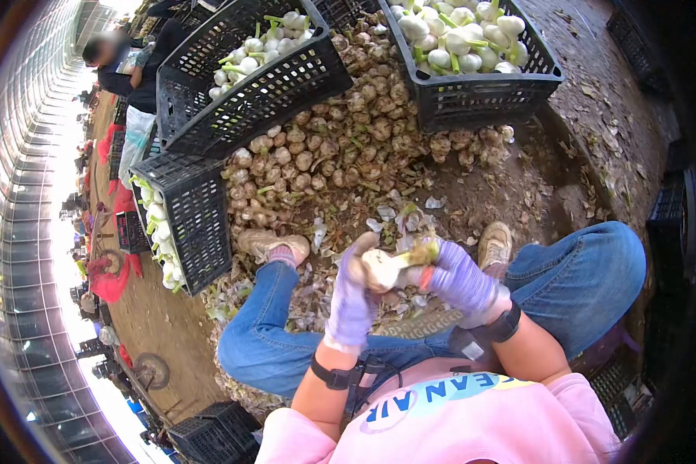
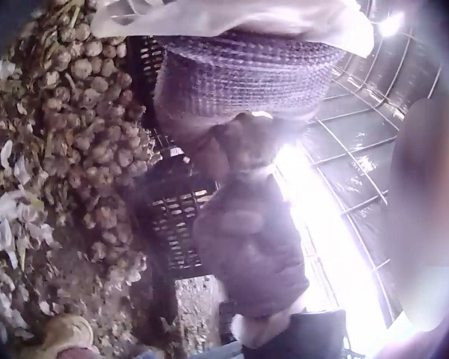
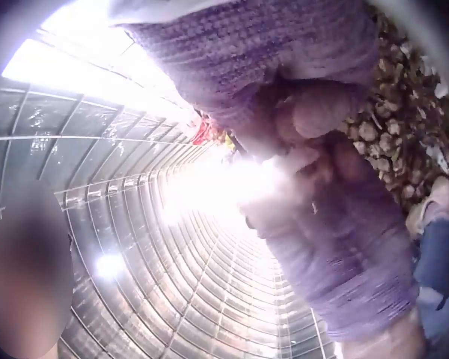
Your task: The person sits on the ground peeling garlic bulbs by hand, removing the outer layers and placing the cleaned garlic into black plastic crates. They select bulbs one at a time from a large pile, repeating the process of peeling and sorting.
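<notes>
Garlic bulb, white and trimmed-looking, is up in both hands, above the littered ground and between two shoes. Head view: left hand, purple glove, fingers curled round the bulb, no visible slack. Right hand, same glove, fingers closed in a pinch on the stem at its far end. Ahead, heap of brown bulbs. Crate with white garlic stands at the heap's upper right edge; a second crate, tilted, at its upper left, garlic bunched toward the right corner. Third crate by the heap's left edge, white bulbs along its own left edge. Person at upper left.

Left wrist view: gloved hands meet, dark and glare-washed; bulb hard to make out, finger gap cannot be told. Heap to the left, ribbed sheeting right.

Right wrist view: gloves overlap, fingers bent; hold itself too blurred to read. Heap at right edge.
</notes>
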`<action>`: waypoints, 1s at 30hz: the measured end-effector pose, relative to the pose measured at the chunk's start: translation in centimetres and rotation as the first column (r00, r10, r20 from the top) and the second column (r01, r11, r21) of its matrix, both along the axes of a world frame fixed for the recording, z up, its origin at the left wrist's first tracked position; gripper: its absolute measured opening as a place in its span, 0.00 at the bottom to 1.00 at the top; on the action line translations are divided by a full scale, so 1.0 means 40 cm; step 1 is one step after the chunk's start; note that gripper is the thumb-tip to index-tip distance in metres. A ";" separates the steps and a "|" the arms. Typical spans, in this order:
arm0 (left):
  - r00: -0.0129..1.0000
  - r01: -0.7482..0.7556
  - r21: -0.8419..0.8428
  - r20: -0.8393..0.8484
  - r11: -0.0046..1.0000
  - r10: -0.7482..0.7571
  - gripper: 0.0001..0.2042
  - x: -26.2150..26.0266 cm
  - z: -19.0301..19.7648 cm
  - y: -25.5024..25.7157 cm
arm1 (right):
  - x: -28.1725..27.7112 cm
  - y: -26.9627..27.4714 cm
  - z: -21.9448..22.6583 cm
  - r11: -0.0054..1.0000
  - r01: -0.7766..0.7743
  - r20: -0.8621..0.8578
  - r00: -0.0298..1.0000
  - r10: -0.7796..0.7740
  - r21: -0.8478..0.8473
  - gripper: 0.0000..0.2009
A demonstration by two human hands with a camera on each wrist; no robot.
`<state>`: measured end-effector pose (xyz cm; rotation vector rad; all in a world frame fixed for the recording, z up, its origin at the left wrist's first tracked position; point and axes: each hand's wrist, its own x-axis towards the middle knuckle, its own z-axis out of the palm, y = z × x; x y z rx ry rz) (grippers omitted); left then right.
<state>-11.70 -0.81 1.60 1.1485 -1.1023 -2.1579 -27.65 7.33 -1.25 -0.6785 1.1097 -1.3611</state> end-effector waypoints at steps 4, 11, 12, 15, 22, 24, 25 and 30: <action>0.979 0.078 0.492 0.129 0.867 -0.161 0.35 0.001 -0.044 -0.073 | 0.034 -0.004 -0.047 0.954 0.007 -0.425 0.894 -0.140 -0.299 0.11; 0.958 0.203 -0.215 0.247 0.955 -0.148 0.36 -0.015 -0.025 -0.001 | 0.018 0.018 -0.030 0.997 0.076 0.516 0.854 -0.069 0.006 0.21; 0.984 0.148 0.097 0.083 0.984 -0.157 0.35 -0.015 0.024 -0.009 | 0.008 0.025 -0.013 1.000 0.017 0.862 0.507 0.007 -0.018 0.22; 0.986 0.165 0.011 0.020 0.986 -0.165 0.32 -0.008 -0.008 -0.027 | -0.017 0.010 0.044 0.998 -0.035 0.721 0.692 -0.020 0.061 0.24; 0.954 0.214 -0.440 0.287 0.872 -0.090 0.14 -0.004 0.014 -0.056 | -0.007 0.001 0.019 0.996 0.069 0.819 0.568 -0.084 0.053 0.21; 0.983 0.159 -0.677 0.176 0.719 -0.051 0.08 -0.005 0.039 -0.067 | -0.027 0.002 0.015 0.967 0.199 0.835 0.494 -0.241 0.162 0.19; 0.995 0.087 -0.697 0.089 0.711 -0.034 0.10 0.008 0.029 -0.072 | -0.039 0.000 0.009 0.963 0.241 0.874 0.437 -0.215 0.116 0.17; 0.919 -0.349 -0.089 -0.229 0.933 0.322 0.24 0.038 -0.013 -0.068 | -0.082 -0.017 0.080 0.721 0.686 0.736 0.441 -0.514 0.094 0.21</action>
